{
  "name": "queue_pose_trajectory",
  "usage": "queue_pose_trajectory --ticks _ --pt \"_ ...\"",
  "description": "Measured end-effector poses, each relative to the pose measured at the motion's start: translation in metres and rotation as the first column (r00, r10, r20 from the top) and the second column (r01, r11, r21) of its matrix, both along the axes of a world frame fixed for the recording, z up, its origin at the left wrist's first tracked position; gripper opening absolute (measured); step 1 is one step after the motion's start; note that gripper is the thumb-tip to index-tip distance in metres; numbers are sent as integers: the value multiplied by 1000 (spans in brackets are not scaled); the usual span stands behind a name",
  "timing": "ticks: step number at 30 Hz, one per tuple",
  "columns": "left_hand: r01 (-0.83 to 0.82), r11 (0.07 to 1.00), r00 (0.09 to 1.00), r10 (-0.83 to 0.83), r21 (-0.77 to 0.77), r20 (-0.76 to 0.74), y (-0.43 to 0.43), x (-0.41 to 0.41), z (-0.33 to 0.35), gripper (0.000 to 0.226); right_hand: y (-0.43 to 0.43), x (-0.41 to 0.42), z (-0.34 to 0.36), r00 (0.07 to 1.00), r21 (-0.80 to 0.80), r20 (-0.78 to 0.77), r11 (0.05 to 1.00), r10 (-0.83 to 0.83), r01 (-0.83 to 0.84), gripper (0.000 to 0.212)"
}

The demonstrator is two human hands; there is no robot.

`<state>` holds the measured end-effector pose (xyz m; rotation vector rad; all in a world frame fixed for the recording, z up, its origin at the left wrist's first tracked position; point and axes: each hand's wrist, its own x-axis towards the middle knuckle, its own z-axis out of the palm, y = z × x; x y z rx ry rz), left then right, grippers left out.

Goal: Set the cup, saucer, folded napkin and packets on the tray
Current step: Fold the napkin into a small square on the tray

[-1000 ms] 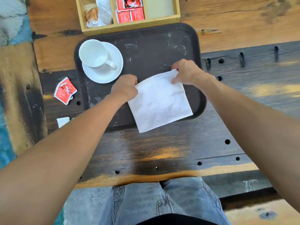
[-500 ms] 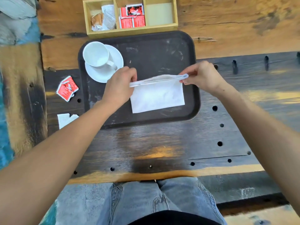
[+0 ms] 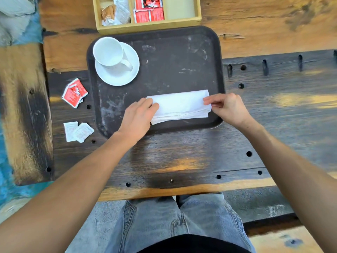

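Note:
A white cup (image 3: 108,51) stands on a white saucer (image 3: 125,75) at the far left of the dark brown tray (image 3: 169,57). A white napkin (image 3: 179,105), folded into a long strip, lies flat on the near part of the tray. My left hand (image 3: 138,115) rests on its left end with the fingers laid over it. My right hand (image 3: 226,106) pinches its right end between thumb and fingers. Red packets (image 3: 73,93) and white packets (image 3: 77,132) lie on the table left of the tray.
A wooden box (image 3: 145,27) with compartments of brown, white and red packets stands just behind the tray. The table is rough dark and orange wood with several drilled holes. My jeans-clad legs show below the near edge.
The napkin went from an open square to folded in half, its far edge brought toward me. It now lies flat as a strip, with both hands lowered onto its ends.

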<state>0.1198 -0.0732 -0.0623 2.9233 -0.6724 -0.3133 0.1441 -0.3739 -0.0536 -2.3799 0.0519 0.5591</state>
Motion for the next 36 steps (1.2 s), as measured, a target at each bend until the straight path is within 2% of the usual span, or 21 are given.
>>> queue_pose_trajectory --ticks 3,8,12,15,19,22,25,28,31,34,36 --pt "-12 1000 997 13 8 -70 3 -7 -7 38 6 -5 -5 997 39 -62 998 -53 56 27" --pt "-62 998 984 63 12 -165 7 -15 -11 11 11 -13 -15 1000 -33 13 999 -12 12 11" --pt "-34 999 988 35 5 -150 6 -10 -15 22 13 -16 -22 998 -153 -46 987 38 -45 9" --pt "69 994 987 -55 90 -150 0 -9 -17 12 17 -17 -25 992 -219 -84 973 -98 78 21" --pt "125 982 979 -99 142 -177 -1 -11 -19 15 33 -18 -26 937 -256 -103 919 -333 299 48" --pt "132 987 985 -120 89 -126 1 -8 -19 9 46 -20 -33 915 -355 -141 882 -378 309 53" --pt "131 991 991 -130 15 -31 5 2 -17 20 49 -12 -38 925 -371 -179 894 -335 252 48" --pt "-13 990 998 3 -142 -64 4 17 -17 15 41 7 -40 930 -285 -146 915 -337 287 37" --pt "-317 896 937 245 -312 -249 -7 35 -18 21 30 34 -39 941 -200 -110 935 -320 294 24" --pt "-550 788 800 401 -277 -446 -19 54 -19 27 22 69 -37 950 -159 -104 947 -296 278 20" --pt "-589 770 743 394 -248 -541 -26 60 -19 22 22 94 -35 970 -152 -88 965 -228 213 22"
